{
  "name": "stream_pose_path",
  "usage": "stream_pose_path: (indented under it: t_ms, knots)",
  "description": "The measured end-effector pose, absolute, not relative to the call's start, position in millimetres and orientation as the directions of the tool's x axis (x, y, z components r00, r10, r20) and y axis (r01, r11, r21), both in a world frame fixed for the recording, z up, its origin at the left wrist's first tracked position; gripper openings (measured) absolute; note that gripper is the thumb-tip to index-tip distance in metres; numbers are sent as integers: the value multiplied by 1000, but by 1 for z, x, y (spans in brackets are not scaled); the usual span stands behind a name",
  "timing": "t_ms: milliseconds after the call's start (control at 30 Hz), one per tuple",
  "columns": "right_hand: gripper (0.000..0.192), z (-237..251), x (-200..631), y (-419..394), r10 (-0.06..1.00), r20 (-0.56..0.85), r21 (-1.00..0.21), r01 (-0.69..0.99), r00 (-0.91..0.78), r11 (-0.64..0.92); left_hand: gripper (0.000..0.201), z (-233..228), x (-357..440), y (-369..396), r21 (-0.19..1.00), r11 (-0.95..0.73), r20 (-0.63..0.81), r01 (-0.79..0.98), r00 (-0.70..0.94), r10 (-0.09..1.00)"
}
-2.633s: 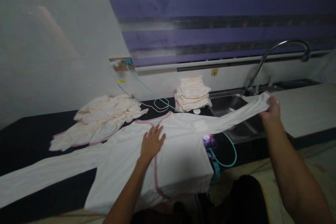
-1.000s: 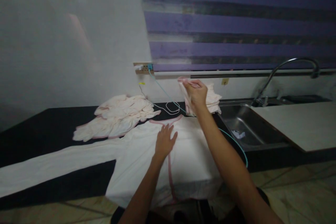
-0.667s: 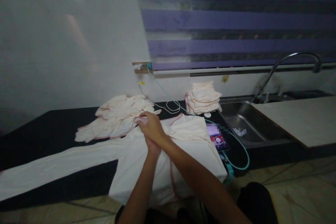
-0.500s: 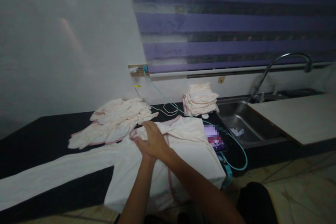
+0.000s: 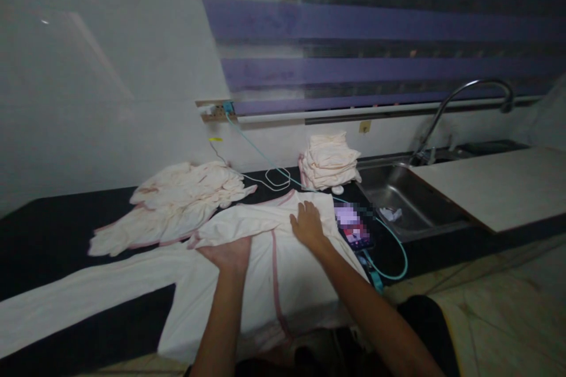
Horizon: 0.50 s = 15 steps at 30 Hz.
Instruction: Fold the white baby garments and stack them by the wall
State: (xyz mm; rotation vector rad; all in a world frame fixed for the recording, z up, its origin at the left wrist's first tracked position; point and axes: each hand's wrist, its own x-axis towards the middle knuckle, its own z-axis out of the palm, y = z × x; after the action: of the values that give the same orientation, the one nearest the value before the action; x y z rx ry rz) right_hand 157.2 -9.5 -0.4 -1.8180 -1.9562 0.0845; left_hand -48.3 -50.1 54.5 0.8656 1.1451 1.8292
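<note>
The long black worktop (image 5: pixel 66 230) runs along a pale wall, and most of its near half is covered by a cream cotton garment with pink piped edges (image 5: pixel 305 283). The garment lies flat, its hem hanging over the front edge, one long sleeve (image 5: pixel 79 300) stretched out to the left and the other sleeve folded across the chest (image 5: pixel 247 222). It looks thin, soft and light, the sort of cloth that slides on the smooth top and creases wherever it is pushed; it would best be taken at a seam, a cuff or the piped edge, or pressed flat with a whole palm.

The left hand (image 5: pixel 227 253) lies palm down just below the folded sleeve, fingers spread, its grip holding nothing, only pressing the cloth. Its forearm comes straight up from the bottom of the view. The right hand (image 5: pixel 307 227) rests flat near the right shoulder, fingers stretched toward the neckline, likewise pinching nothing; its arm reaches in from the lower right.

Behind lie a loose heap of similar cream garments (image 5: pixel 177 200) and a neat folded stack of them (image 5: pixel 328 160), well apart. A steel sink (image 5: pixel 411 200) with a curved tap (image 5: pixel 464 94) lies to the right. A phone (image 5: pixel 354 232) on a teal cable (image 5: pixel 393 253) sits just beside the garment's right edge.
</note>
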Motion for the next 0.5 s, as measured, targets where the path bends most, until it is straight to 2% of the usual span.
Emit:
stream_pose_path:
  t_ms: [67, 133, 200, 267, 367, 433, 500]
  knots:
    - [52, 0, 162, -7, 960, 278, -332, 935, -29, 125, 76, 48, -54, -51, 851, -399, 220, -340, -460, 861]
    - [51, 0, 168, -6, 962, 272, -323, 939, -29, 120, 73, 40, -62, -51, 809, -437, 256, -394, -433, 864]
    - [54, -1, 173, -5, 962, 273, -308, 944, -30, 117, 75, 31, -70, -52, 862, -390, 228, -322, -441, 868]
    - [60, -4, 175, -5, 962, 271, -283, 953, -32, 112, 88, 24, -76, -52, 954, -257, 148, -157, -498, 855]
    - [71, -8, 173, -6, 966, 259, -249, 964, -27, 93, 103, 19, -86, -53, 987, -151, 99, -48, -555, 826]
    - [76, -10, 171, -6, 967, 252, -233, 968, -29, 90, 94, 18, -98, -54, 971, -223, 135, -90, -563, 816]
    - [79, -10, 169, -6, 967, 252, -220, 971, -35, 93, 82, 15, -117, -54, 964, -262, 185, -49, -586, 789]
